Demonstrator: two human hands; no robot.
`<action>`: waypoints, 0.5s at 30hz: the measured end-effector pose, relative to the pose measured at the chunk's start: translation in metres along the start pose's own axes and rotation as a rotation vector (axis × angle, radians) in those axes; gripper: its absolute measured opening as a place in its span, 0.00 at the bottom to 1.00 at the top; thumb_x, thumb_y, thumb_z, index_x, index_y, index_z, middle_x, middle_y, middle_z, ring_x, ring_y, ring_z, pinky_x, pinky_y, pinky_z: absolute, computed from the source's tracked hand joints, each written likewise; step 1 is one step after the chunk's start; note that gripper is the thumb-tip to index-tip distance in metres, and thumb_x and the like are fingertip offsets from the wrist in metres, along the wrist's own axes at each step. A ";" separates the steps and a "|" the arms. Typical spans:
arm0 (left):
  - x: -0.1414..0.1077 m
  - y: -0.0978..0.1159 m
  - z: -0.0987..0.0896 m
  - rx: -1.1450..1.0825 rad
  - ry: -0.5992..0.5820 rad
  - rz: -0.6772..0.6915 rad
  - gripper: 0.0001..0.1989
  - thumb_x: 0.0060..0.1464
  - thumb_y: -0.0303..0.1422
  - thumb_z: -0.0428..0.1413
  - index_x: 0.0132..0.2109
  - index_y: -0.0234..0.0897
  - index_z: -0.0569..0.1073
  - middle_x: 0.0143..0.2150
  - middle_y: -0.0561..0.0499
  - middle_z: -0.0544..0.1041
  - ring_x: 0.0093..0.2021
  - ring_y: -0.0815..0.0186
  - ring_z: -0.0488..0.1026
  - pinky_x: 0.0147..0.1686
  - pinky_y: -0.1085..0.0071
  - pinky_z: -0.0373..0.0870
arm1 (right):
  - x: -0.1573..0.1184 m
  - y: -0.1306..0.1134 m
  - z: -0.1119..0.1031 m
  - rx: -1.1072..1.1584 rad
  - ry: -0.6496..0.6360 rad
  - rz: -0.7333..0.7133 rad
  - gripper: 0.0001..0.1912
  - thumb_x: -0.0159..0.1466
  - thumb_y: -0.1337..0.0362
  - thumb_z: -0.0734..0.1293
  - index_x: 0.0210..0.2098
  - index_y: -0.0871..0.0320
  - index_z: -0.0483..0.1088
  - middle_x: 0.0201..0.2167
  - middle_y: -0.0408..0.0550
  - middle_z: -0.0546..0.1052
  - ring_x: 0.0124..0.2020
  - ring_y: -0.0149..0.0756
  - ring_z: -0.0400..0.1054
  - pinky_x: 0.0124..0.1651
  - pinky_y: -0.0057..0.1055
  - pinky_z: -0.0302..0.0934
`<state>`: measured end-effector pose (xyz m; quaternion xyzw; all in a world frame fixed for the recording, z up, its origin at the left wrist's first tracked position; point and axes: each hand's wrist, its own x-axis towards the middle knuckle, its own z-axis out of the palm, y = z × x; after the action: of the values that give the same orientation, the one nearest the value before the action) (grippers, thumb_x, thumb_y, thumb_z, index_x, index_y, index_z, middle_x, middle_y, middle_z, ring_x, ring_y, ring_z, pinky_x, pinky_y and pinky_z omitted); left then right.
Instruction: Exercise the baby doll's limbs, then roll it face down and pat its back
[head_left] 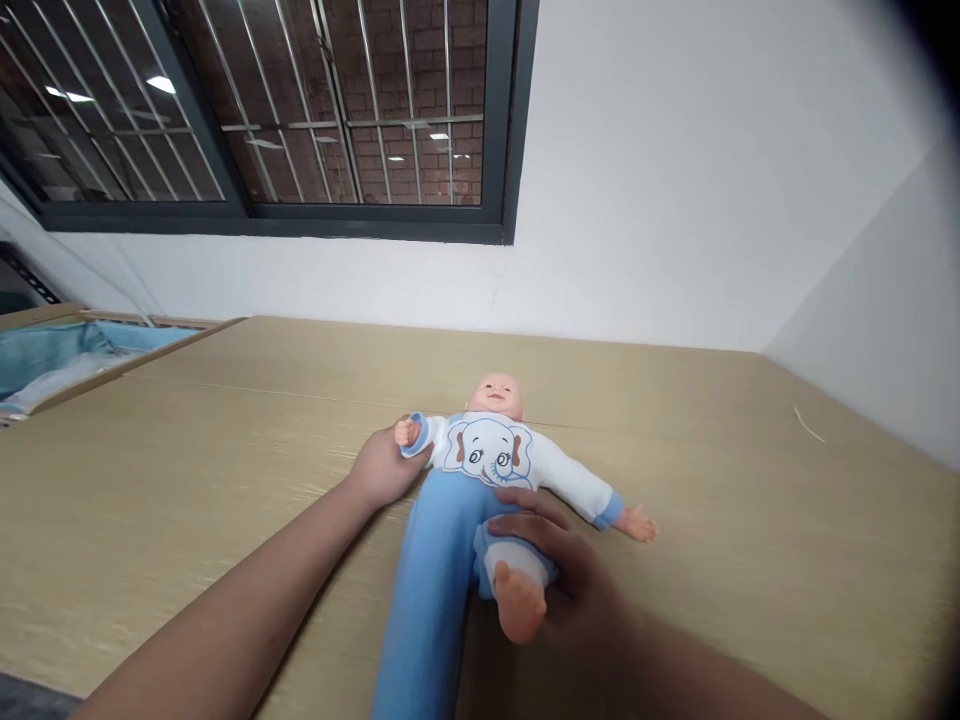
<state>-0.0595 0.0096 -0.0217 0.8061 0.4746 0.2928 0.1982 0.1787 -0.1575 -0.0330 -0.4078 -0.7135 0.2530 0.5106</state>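
Note:
A baby doll (501,398) lies on its back on the tan surface, head toward the wall. It wears a white top (480,450) with an elephant face and blue cuffs. Blue trousers (431,590) cover its lower body; one long trouser leg runs out of the bottom of the view. My left hand (386,468) grips the doll's side by its sleeve, with most fingers hidden. Curled around the other trouser leg is my right hand (559,550). A bare doll foot (520,603) pokes out of that leg's bunched end, toward me.
The tan, board-like surface (712,440) reaches back to a white wall (637,180) below a barred window (360,110). At the far left, an opening with a raised edge (142,362) holds blue-green cloth and clear plastic. A thin pale strip (808,424) lies at right.

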 end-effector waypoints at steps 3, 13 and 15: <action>0.000 0.007 -0.002 0.118 -0.043 -0.045 0.14 0.62 0.45 0.53 0.44 0.40 0.73 0.42 0.50 0.79 0.41 0.58 0.76 0.36 0.69 0.65 | 0.001 -0.001 0.003 0.023 0.032 -0.039 0.16 0.63 0.60 0.74 0.50 0.48 0.74 0.59 0.52 0.69 0.58 0.45 0.68 0.59 0.41 0.68; 0.000 0.007 0.003 0.105 -0.057 -0.049 0.13 0.62 0.43 0.52 0.42 0.40 0.73 0.40 0.48 0.78 0.41 0.56 0.76 0.36 0.69 0.63 | 0.000 0.003 -0.002 -0.061 -0.046 -0.138 0.18 0.61 0.57 0.74 0.50 0.51 0.74 0.54 0.54 0.74 0.52 0.45 0.73 0.53 0.34 0.71; 0.000 -0.003 0.004 -0.029 -0.010 -0.041 0.12 0.60 0.43 0.53 0.39 0.39 0.73 0.39 0.49 0.77 0.41 0.58 0.75 0.39 0.69 0.65 | -0.001 0.008 -0.005 -0.070 -0.105 -0.147 0.19 0.61 0.56 0.73 0.51 0.52 0.74 0.54 0.55 0.74 0.51 0.45 0.74 0.52 0.34 0.71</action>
<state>-0.0586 0.0114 -0.0270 0.7946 0.4859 0.2914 0.2180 0.1857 -0.1542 -0.0380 -0.3580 -0.7758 0.2106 0.4750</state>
